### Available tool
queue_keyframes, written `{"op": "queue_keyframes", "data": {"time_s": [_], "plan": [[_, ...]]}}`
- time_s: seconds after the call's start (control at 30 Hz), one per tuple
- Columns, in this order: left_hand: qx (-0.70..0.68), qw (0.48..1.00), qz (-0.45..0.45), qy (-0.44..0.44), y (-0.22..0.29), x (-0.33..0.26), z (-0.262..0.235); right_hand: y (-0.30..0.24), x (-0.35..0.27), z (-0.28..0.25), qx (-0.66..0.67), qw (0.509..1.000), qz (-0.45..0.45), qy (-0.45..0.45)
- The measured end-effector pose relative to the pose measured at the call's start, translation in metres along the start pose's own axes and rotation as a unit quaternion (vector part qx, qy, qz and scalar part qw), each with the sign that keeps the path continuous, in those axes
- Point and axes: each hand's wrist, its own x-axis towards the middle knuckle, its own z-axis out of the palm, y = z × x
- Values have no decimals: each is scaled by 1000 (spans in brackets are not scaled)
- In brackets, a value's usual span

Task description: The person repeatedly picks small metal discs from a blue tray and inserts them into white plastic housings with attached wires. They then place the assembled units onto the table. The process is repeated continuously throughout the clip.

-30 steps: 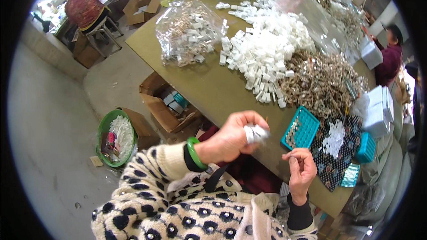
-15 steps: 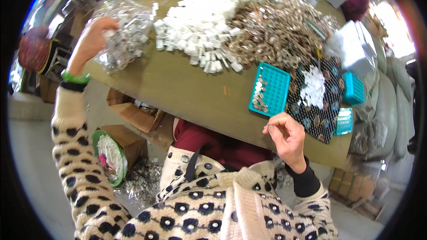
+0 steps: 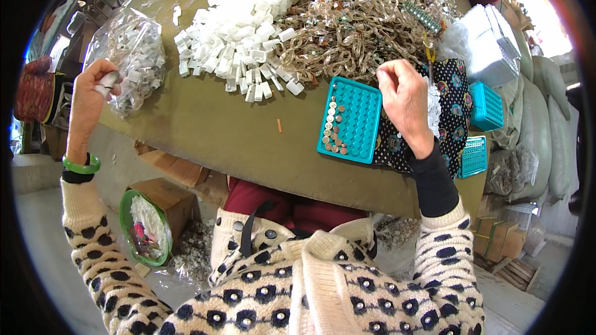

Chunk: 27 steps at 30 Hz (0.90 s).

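Note:
My left hand [image 3: 89, 96] is closed beside a clear plastic bag [image 3: 138, 49] of small white pieces at the table's left edge. Its fingers curl round a small white piece [image 3: 108, 83], partly hidden. My right hand [image 3: 406, 99] is raised at the far right corner of a teal tray [image 3: 366, 118] with rows of round pockets. Thumb and fingertips are pinched together; whatever lies between them is hidden. Small round metallic pieces [image 3: 331, 118] sit along the tray's left side. Beyond the right fingertips lies a heap of brownish clear loops [image 3: 347, 31].
A pile of white rectangular pieces [image 3: 239, 31] spreads left of the loops. Dark patterned cloth [image 3: 456, 111] bearing white bits lies right of the tray. Teal trays [image 3: 486, 105] and white stacked blocks [image 3: 490, 43] stand farther right. A green basin [image 3: 127, 223] sits low on the left.
My right hand has gone from the table's front edge up to the tray's far right corner. My left hand has drawn back from over the bag, now with a white piece. The view has shifted.

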Motion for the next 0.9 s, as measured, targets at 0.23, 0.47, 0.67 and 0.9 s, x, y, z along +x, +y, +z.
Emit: {"op": "queue_keyframes", "data": {"time_s": [0.23,0.47,0.67,0.9], "plan": [[-36,998,-50,-32,3,6,-23,19,24,17,-91,995,-42,21],[54,987,89,123,54,3,14,25,30,29,-100,994,-26,-43],[-29,985,170,14,117,-44,129,13,31,-5,214,961,176,-12],[-435,887,11,-152,153,-64,232,10,33,-20,395,883,249,45]]}}
